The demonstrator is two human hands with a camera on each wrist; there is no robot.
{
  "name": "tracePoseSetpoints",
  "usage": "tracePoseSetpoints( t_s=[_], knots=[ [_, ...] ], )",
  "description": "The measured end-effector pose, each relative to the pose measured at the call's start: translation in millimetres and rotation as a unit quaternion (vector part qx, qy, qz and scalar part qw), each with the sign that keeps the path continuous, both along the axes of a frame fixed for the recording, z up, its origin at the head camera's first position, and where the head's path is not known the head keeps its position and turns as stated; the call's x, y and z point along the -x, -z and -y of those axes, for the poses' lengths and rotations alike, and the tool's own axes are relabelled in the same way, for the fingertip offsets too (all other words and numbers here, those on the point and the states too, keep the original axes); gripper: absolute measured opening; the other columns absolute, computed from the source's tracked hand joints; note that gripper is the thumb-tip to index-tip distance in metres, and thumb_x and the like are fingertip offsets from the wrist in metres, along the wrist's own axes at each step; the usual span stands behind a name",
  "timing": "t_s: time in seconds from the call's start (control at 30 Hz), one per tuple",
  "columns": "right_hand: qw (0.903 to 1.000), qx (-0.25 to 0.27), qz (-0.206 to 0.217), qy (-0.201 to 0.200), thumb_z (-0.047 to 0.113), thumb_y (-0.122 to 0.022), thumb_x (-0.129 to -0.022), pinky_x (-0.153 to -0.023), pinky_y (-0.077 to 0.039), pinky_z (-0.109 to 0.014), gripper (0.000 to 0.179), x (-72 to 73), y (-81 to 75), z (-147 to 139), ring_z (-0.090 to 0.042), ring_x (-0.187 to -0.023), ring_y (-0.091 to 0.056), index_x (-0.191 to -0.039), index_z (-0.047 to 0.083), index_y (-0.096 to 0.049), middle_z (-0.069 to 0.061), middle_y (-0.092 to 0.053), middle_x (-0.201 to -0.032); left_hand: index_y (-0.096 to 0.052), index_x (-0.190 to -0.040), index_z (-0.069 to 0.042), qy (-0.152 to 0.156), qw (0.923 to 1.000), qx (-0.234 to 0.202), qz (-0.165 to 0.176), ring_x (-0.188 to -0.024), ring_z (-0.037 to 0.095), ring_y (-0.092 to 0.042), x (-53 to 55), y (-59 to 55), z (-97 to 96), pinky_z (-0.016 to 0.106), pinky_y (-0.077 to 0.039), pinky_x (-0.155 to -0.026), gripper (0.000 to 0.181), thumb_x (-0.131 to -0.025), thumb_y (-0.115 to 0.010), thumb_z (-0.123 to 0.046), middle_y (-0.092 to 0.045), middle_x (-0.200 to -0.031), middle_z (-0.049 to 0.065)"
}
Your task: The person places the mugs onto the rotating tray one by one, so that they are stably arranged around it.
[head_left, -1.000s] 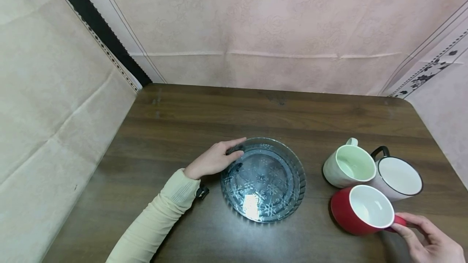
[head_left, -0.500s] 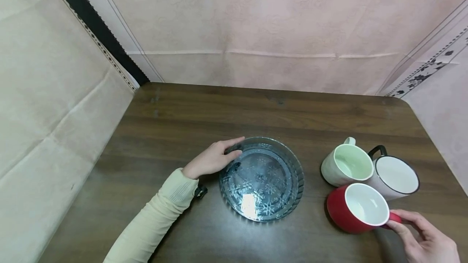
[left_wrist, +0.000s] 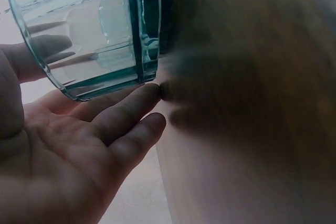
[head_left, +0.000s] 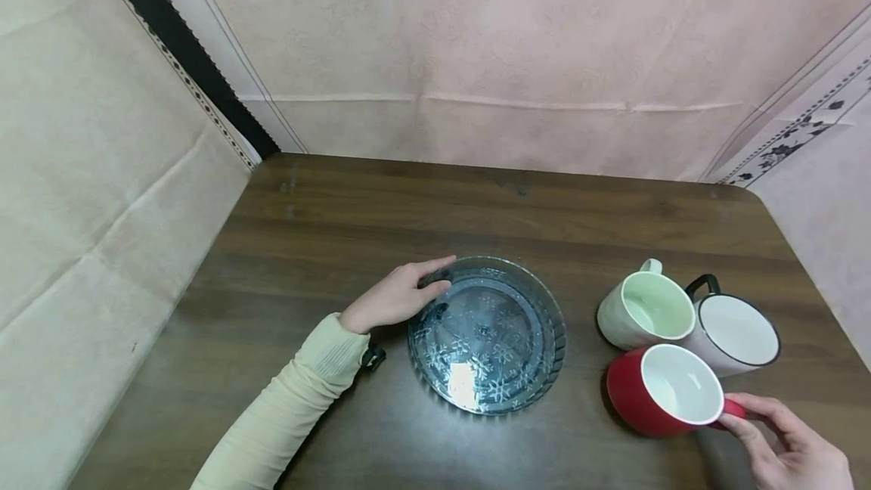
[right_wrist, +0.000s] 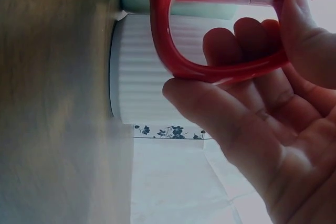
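My right hand (head_left: 799,441) grips the handle of a red mug (head_left: 636,395) with a white inside. In the right wrist view, fingertips reach through the red handle (right_wrist: 220,72) and the thumb (right_wrist: 304,19) lies against its upper end. My left hand (head_left: 398,293) holds the left side of a clear bluish glass dish (head_left: 486,335) with a fluted wall and snowflake pattern. Its thumb (left_wrist: 50,48) goes over the rim, while nearly straight fingers (left_wrist: 131,103) lie along the outside, low by the base. The mug is tilted towards the dish side in the head view.
Behind the red mug stand a pale green mug (head_left: 643,308) and a white mug (head_left: 738,331) with a dark rim and black handle, close together. The brown wooden table (head_left: 381,203) ends at light cloth hangings (head_left: 476,59) at back and sides.
The red mug and right hand have shifted very slightly left in view, along with a small camera shift. Both hands keep the same hold.
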State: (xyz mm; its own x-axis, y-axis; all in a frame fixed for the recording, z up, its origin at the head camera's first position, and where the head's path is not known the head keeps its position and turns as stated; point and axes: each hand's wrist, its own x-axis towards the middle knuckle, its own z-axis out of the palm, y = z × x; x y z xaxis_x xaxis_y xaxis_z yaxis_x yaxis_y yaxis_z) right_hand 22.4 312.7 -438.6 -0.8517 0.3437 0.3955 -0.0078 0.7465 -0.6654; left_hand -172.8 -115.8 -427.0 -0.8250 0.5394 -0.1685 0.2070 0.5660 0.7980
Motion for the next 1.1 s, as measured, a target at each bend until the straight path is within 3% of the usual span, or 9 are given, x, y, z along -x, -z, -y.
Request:
tracePoseSetpoints(
  t_s=[1.1],
  knots=[
    [1.0000,0.004,0.002,0.000,-0.025,-0.077,-0.062,-0.051,-0.043,-0.006,0.037,2.2,-4.6,6.3,0.013,-0.066,-0.054,-0.092,-0.004,-0.070,0.036,-0.056,-0.080,-0.035,-0.152,-0.023,-0.002,1.0000,0.004,0.000,-0.042,0.013,-0.028,0.3,1.5,0.4,0.035,-0.044,-0.064,0.054,-0.102,-0.049,-0.036,-0.030,-0.053,-0.006]
  ],
)
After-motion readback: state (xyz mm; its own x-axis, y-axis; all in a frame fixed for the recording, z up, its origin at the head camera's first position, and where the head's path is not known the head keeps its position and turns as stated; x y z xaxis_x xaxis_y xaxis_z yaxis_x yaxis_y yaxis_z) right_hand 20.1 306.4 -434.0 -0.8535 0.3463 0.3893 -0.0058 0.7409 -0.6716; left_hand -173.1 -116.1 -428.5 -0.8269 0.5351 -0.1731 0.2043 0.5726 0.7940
